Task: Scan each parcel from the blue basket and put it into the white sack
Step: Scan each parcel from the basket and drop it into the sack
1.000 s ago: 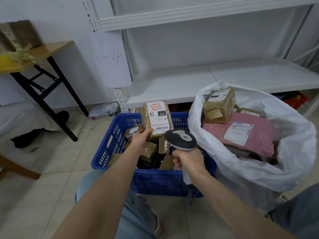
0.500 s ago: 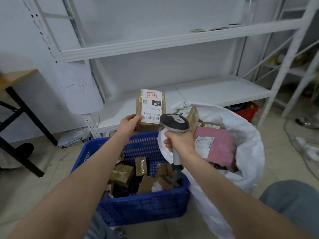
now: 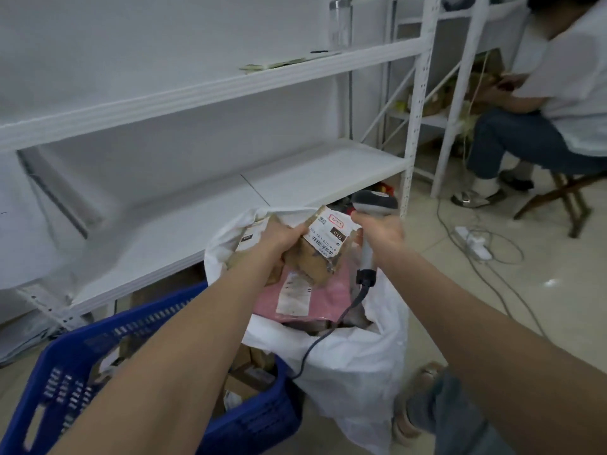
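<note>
My left hand [image 3: 278, 238] grips a brown parcel [image 3: 320, 249] with a white label, tilted and held over the open mouth of the white sack [image 3: 354, 366]. A grey handheld scanner [image 3: 372, 205] stands upright in my right hand [image 3: 381, 229], just right of the parcel, its dark cable trailing down across the sack. Inside the sack lies a pink parcel [image 3: 325, 300] with a white label. At the lower left stands the blue basket [image 3: 131, 339], with several brown parcels [image 3: 249, 369] partly hidden behind my left arm.
White metal shelving [image 3: 230, 198] runs behind the sack and basket. A seated person [image 3: 542, 103] is at the far right on a wooden stool [image 3: 565, 192]. A white power strip [image 3: 473, 241] and loose cables lie on the tiled floor to the right.
My left hand has carried the brown parcel rightward from above the basket to above the sack. The scanner hand moved right too, and the view swung right.
</note>
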A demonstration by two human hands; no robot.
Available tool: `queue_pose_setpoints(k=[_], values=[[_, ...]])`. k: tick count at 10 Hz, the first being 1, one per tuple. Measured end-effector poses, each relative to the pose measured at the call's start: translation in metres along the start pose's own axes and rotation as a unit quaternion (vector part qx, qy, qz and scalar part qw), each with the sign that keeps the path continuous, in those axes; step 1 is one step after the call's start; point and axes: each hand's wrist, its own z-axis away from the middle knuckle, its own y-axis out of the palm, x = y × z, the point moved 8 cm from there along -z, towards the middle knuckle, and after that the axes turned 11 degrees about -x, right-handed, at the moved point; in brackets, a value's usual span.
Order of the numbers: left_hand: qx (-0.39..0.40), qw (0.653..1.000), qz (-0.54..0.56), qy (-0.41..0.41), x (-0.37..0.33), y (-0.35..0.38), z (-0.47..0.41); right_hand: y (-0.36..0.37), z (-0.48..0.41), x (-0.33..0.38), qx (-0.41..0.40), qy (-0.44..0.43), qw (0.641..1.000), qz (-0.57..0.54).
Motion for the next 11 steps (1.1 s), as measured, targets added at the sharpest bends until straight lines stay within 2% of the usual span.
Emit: queue_pose_setpoints(k=[1, 2, 3, 5, 6, 7, 8, 9, 10, 11], values=[[-0.002, 0.991, -0.11, 0.073, -0.028, 0.022, -0.009, -0.035, -0.033, -0.012, -0.063, 0.019, 0.998, 0.005], [0.013, 0.976, -0.196, 0.093, -0.039, 0.04, -0.02, -0.057, -0.059, -0.042, -0.094, 0.05, 0.993, 0.047], [0.032, 0.96, -0.261, 0.091, -0.041, 0.059, -0.035, -0.051, -0.081, -0.074, -0.063, 0.071, 0.991, 0.093], [0.103, 0.973, -0.206, -0.03, -0.034, 0.075, -0.057, -0.027, -0.115, -0.106, -0.033, 0.087, 0.972, 0.216], [0.129, 0.962, -0.234, -0.051, -0.032, 0.084, -0.063, -0.031, -0.121, -0.111, -0.063, 0.095, 0.969, 0.221], [0.149, 0.947, -0.283, -0.043, -0.038, 0.097, -0.062, -0.027, -0.119, -0.092, -0.075, 0.082, 0.981, 0.157], [0.14, 0.942, -0.303, -0.011, -0.046, 0.116, -0.063, -0.022, -0.128, -0.069, -0.102, 0.054, 0.984, 0.133], [0.088, 0.97, -0.223, 0.038, -0.043, 0.148, -0.072, -0.017, -0.133, -0.063, -0.104, 0.037, 0.988, 0.107], [0.106, 0.974, -0.18, 0.091, -0.029, 0.18, -0.072, -0.018, -0.137, -0.073, -0.092, 0.033, 0.986, 0.133], [0.071, 0.942, -0.239, 0.226, -0.029, 0.182, -0.074, -0.02, -0.144, -0.078, -0.096, 0.029, 0.988, 0.118]])
